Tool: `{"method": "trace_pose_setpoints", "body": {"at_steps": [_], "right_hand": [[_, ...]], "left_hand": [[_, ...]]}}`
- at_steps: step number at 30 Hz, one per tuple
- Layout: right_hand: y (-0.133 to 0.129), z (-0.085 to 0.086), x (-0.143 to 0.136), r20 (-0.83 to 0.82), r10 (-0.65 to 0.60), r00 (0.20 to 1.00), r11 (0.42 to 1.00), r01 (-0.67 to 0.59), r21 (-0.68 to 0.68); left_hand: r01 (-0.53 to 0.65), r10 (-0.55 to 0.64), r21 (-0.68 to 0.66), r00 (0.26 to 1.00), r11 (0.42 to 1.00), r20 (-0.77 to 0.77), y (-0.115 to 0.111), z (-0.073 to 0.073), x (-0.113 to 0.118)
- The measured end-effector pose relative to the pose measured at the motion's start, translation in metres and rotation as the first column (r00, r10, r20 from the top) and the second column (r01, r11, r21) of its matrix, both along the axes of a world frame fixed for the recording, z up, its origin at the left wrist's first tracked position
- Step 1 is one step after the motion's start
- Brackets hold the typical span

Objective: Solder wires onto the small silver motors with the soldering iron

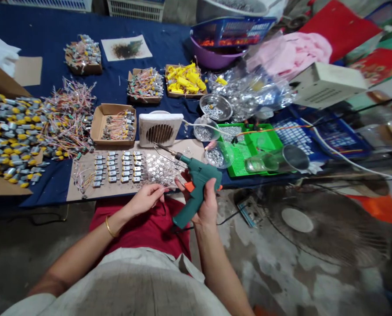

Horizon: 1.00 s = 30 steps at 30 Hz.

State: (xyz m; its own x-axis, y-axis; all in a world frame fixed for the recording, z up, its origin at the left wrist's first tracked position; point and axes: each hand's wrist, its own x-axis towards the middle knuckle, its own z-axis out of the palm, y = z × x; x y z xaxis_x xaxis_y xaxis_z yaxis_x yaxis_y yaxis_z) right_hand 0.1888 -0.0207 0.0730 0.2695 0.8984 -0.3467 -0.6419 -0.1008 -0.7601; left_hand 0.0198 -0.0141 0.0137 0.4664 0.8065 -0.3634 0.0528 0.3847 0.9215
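Note:
A green soldering gun (pixel 199 177) with an orange trigger is held in my right hand (pixel 207 206), its metal tip pointing up and left toward a small white fan (pixel 160 129). My left hand (pixel 149 198) is closed in a pinch at the front edge of the cardboard sheet (pixel 80 184); what lies between its fingertips is too small to make out. On the sheet, small motors (pixel 112 166) stand in rows, with a pile of small shiny parts (pixel 161 169) to their right. Loose wires (pixel 82 177) lie at the sheet's left end.
Heaps of motors (pixel 8 136) and wired pieces (pixel 72 114) fill the left. Behind are a box of wired parts (pixel 115 125) and a box of yellow parts (pixel 185 80). A green basket (pixel 242 153) and metal cup (pixel 294 158) sit right; a floor fan (pixel 327 224) stands below.

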Motion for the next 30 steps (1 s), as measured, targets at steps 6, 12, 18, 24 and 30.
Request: {"method": "trace_pose_setpoints", "body": {"at_steps": [6,12,18,24,30], "right_hand": [[-0.013,-0.003,0.005,0.033,-0.006,0.999,0.999,0.007,-0.032],[-0.018,-0.005,0.005,0.007,0.016,1.0,0.999,-0.016,-0.046],[-0.021,-0.005,0.009,0.024,0.002,1.0,0.999,-0.001,-0.046],[-0.02,-0.004,0.008,0.009,0.032,0.999,0.997,-0.031,-0.064],[-0.019,-0.005,0.001,0.007,0.049,0.999,0.996,-0.048,-0.08]], "left_hand": [[0.041,-0.03,0.103,0.994,0.994,-0.102,-0.004,0.007,0.008],[0.045,-0.029,0.123,0.992,0.991,-0.124,-0.007,0.01,0.011],[0.045,-0.026,0.135,0.99,0.99,-0.139,-0.008,0.008,0.015],[0.033,-0.019,0.134,0.995,0.99,-0.103,-0.012,-0.004,0.015],[-0.014,0.021,0.074,0.996,0.997,-0.086,-0.013,-0.004,0.014]]}}
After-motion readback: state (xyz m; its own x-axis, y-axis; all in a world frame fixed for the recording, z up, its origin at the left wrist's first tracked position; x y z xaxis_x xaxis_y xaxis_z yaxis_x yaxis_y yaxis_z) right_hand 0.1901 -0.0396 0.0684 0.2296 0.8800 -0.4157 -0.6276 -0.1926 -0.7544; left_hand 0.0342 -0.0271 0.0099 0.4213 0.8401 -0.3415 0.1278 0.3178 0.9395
